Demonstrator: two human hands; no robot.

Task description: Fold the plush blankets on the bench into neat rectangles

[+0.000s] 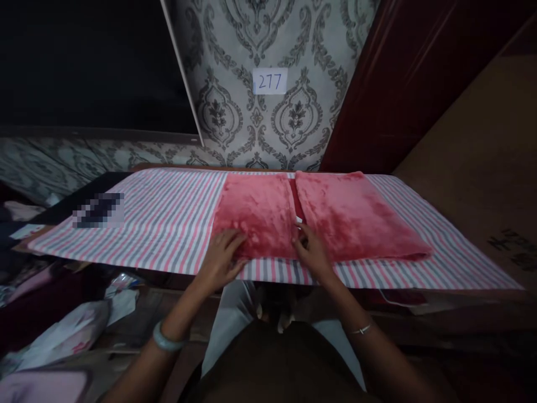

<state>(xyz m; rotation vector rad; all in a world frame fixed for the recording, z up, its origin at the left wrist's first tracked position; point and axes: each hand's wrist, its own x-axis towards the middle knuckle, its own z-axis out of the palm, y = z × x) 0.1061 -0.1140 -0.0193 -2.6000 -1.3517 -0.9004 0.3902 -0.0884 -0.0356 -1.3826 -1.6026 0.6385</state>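
A pinkish-red plush cloth [255,215] lies on the striped table cover, its left and right parts folded in towards the middle. A narrow darker red strip [296,197] shows between the two folded parts, with a small white tag [298,220] in the gap. My left hand [222,254] rests at the near left corner of the left part, fingers spread on the plush and thumb apart at the near edge. At the near end of the gap, my right hand [311,252] pinches the inner edge of the left part between thumb and fingers.
The striped cover [168,218] spreads over a long table. A pixelated dark object [98,210] lies at its left. Behind stand a patterned wall with a paper [270,81] marked 277 and a dark screen [92,61]. A cardboard box [482,140] borders the right side.
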